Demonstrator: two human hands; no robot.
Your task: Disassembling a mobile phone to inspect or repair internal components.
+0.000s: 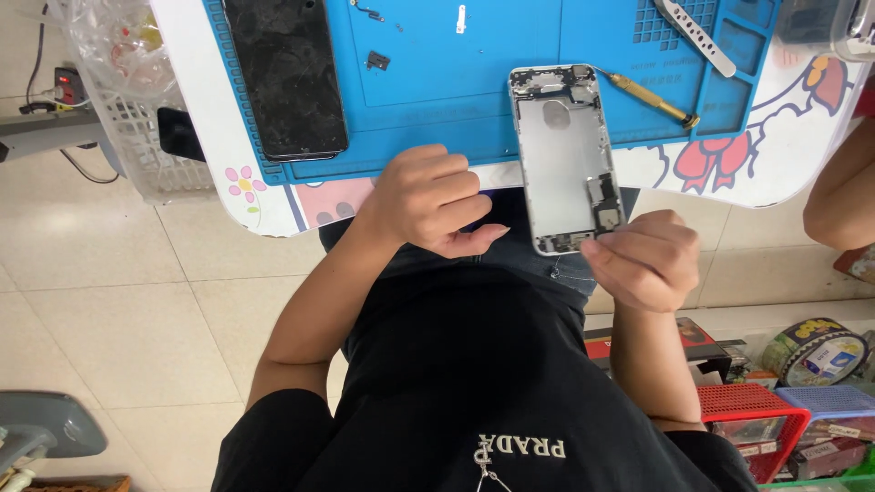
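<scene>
A silver phone back housing [563,150] with its insides exposed lies half on the blue work mat [437,91], its lower end sticking out past the table edge. My right hand [643,260] pinches that lower end with thumb and fingertips. My left hand [428,200] hovers at the table edge just left of the housing. Its fingers are curled in and the thumb points toward the housing. Nothing shows in it.
On the mat lie a black phone screen panel [284,77], a gold-handled screwdriver [652,98], small dark parts [377,61] and a perforated silver strip [697,36]. A white basket [137,137] stands left. Another person's arm [838,191] is at right. Below it are a red basket [752,415] and a tape roll [816,351].
</scene>
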